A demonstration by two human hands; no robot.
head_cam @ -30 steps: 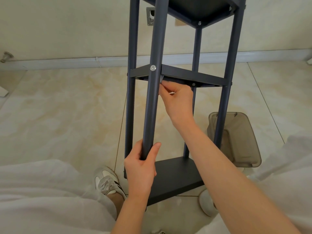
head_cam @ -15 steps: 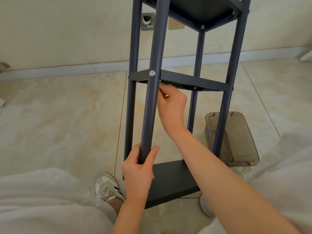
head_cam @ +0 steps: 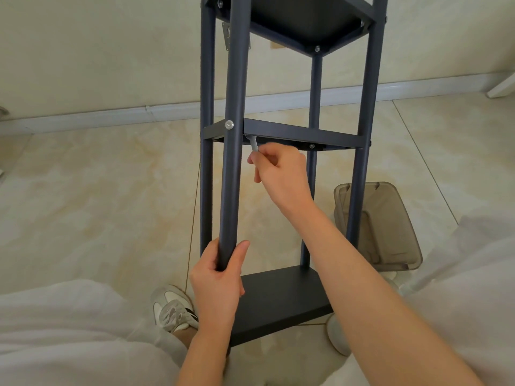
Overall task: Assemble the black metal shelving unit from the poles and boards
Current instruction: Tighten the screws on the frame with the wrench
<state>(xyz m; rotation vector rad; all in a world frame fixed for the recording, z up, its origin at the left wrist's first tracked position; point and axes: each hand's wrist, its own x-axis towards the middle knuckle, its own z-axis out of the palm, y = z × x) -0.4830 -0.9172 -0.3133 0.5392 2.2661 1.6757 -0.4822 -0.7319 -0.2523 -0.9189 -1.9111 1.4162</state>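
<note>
You stand over a floor of glossy cream tiles with tan marbling (head_cam: 97,190). It runs back to a white skirting board (head_cam: 111,114) at the foot of a plain cream wall (head_cam: 97,51). A small metal plate (head_cam: 226,34) is fixed to that wall and shows partly behind the poles.

The black metal shelving unit (head_cam: 301,133) stands upright on the tiles right in front of you, between your feet. Its round front pole (head_cam: 234,176) is the one nearest you. A round silver screw head (head_cam: 229,124) sits on this pole where the middle shelf frame crosses it. The flat black bottom board (head_cam: 281,296) lies low between the poles, and the dark underside of the top board (head_cam: 303,20) shows at the upper edge of the view.

Your left hand (head_cam: 217,285) wraps round the lower part of the front pole, fingers behind it and thumb up its right side. Your right hand (head_cam: 281,174) pinches a small silver tool (head_cam: 254,144). The tool's upper end reaches the underside of the middle frame, just to the right of the front pole.

A smoky translucent plastic bin (head_cam: 390,227) sits on the floor just behind the right-hand pole. You cannot tell what is in it. Your grey and white sneaker (head_cam: 174,307) is beside the front pole's foot, and your pale right shoe (head_cam: 337,335) is by the bottom board's right corner. Loose white trousers (head_cam: 69,330) fill the lower corners.
</note>
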